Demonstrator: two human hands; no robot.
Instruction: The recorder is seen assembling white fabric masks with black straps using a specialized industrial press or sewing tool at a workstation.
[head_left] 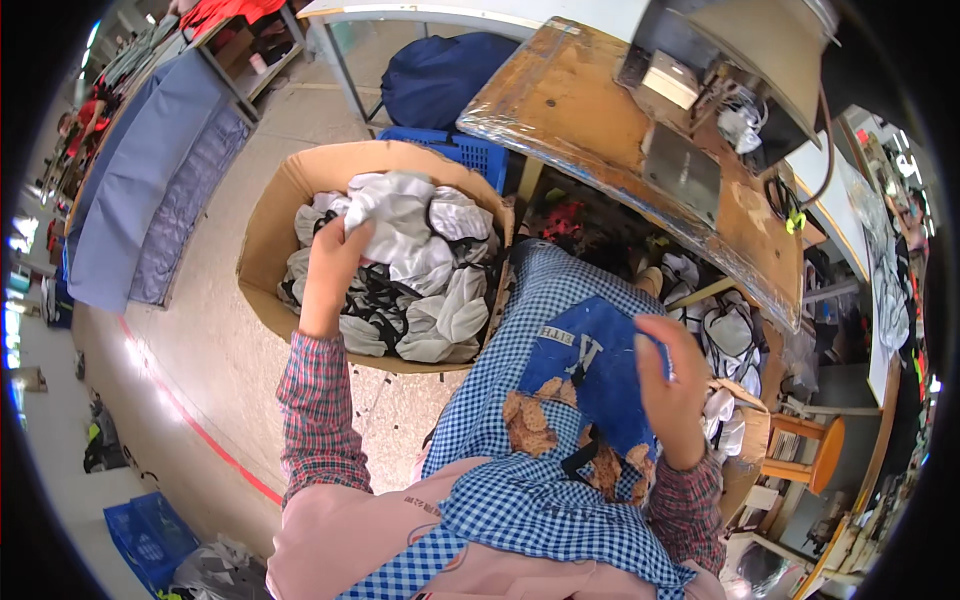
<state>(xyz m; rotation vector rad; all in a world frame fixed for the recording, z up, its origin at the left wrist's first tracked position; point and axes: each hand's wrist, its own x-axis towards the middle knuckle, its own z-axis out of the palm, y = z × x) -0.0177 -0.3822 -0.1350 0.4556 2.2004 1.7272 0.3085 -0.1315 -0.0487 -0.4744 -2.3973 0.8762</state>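
Note:
My left hand (pixel 335 270) reaches over a large cardboard box, its fingers closed on a white cloth piece (pixel 395 222) at the top of the pile. Around it in the box lie several more white and grey cloth pieces (pixel 445 310) with black bands or straps. My right hand (pixel 672 390) hovers above my lap, slightly blurred, thumb and fingers apart with nothing in them. Below it, a worn blue patch (pixel 600 350) with flaking brown areas lies on my blue checked apron (pixel 470 400).
The cardboard box (pixel 262 240) stands on the floor at my left. Ahead to the right is a wooden worktable (pixel 560 100) with a machine on it. A blue crate (pixel 450 148) sits behind the box. More white pieces (pixel 730 335) and a wooden stool (pixel 825 455) are at my right.

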